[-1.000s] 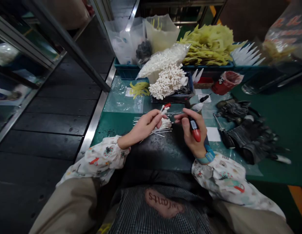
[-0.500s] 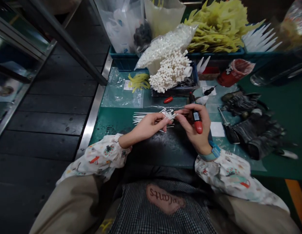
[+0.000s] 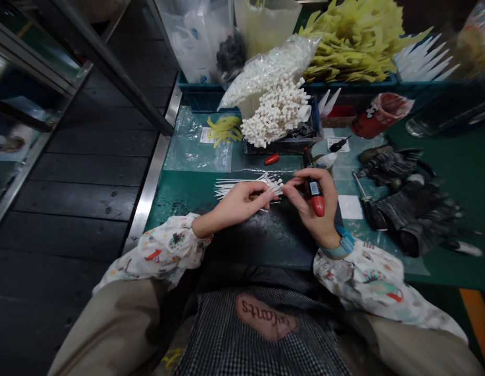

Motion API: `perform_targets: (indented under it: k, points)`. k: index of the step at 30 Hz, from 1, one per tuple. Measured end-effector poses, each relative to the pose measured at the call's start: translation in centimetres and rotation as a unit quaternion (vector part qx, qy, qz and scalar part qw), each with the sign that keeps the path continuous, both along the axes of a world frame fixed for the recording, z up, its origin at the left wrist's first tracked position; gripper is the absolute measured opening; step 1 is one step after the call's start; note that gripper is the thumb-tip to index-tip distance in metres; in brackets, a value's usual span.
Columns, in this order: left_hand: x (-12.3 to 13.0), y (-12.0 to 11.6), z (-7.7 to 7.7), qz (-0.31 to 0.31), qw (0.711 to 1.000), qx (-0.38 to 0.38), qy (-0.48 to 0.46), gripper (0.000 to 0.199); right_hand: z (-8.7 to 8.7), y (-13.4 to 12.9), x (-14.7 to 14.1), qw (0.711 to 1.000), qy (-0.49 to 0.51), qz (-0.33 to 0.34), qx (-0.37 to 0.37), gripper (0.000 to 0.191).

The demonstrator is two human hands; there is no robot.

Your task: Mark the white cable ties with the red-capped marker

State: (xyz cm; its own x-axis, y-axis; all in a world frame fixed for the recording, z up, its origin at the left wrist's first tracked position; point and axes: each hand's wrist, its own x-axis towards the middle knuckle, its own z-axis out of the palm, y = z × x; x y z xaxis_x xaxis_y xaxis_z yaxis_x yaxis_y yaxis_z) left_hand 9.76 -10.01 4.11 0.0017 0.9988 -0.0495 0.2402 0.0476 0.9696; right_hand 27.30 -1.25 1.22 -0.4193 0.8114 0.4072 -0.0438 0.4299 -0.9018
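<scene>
Two hands meet just below the centre of the frame. The fingers (image 3: 264,198) of the left hand (image 3: 240,204) are curled in, thumb close to the index, at the heads of some loose white sticks (image 3: 228,187); whether they grip any stick, I cannot tell. The right hand (image 3: 315,215) is clenched loosely round a red-and-black marker (image 3: 315,194), its red end towards the wearer, while its thumb and fingertips come near the stick heads. A blue watch (image 3: 346,241) sits on the right wrist.

The loose sticks lie on the green bench (image 3: 179,196), behind and beside the left hand. Beyond them, near the centre, rests a red cap (image 3: 271,159), well apart from both hands. Above it a thick bundle of white-tipped sticks (image 3: 271,117) lies over a dark tray (image 3: 261,150), with a clear bag of white pieces (image 3: 265,68) behind. To the left of the tray, yellow strips (image 3: 225,130) lie on a flat plastic bag (image 3: 189,151).

Right of centre are a white paper (image 3: 351,208), a screwdriver (image 3: 370,211) and dark gloves (image 3: 418,211) (rather crumpled, those). A red container (image 3: 373,122) stands above them, and yellow pieces (image 3: 350,47) heap up at the upper right.
</scene>
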Motion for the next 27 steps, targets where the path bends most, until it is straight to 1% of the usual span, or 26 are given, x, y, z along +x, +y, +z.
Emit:
perform_targets:
  k: [4,7,10,15,18,27]
  points:
    - [0.01,-0.11,0.11,0.009,0.999,0.009,0.039,0.035,0.01,-0.01,0.02,1.0,0.001,0.012,-0.002,0.03]
    - [-0.02,-0.07,0.16,0.018,0.998,0.013,0.053,0.038,0.03,-0.2,-0.08,0.999,0.001,0.035,-0.026,0.034]
    - [-0.07,-0.01,0.14,0.028,0.998,0.016,0.05,0.04,-0.04,-0.38,-0.2,0.997,0.005,0.048,-0.064,0.036]
    - [-0.18,0.06,0.08,0.031,0.998,0.026,0.044,0.039,-0.25,-0.12,-0.29,0.993,0.041,0.036,-0.105,0.04]
    - [-0.22,0.05,0.05,0.033,0.998,0.021,0.042,0.038,-0.22,0.04,-0.35,0.99,0.052,0.045,-0.126,0.04]
    - [-0.21,0.03,-0.24,0.029,0.997,0.027,0.065,0.037,-0.32,-0.11,-0.4,0.994,0.036,0.045,-0.094,0.039]
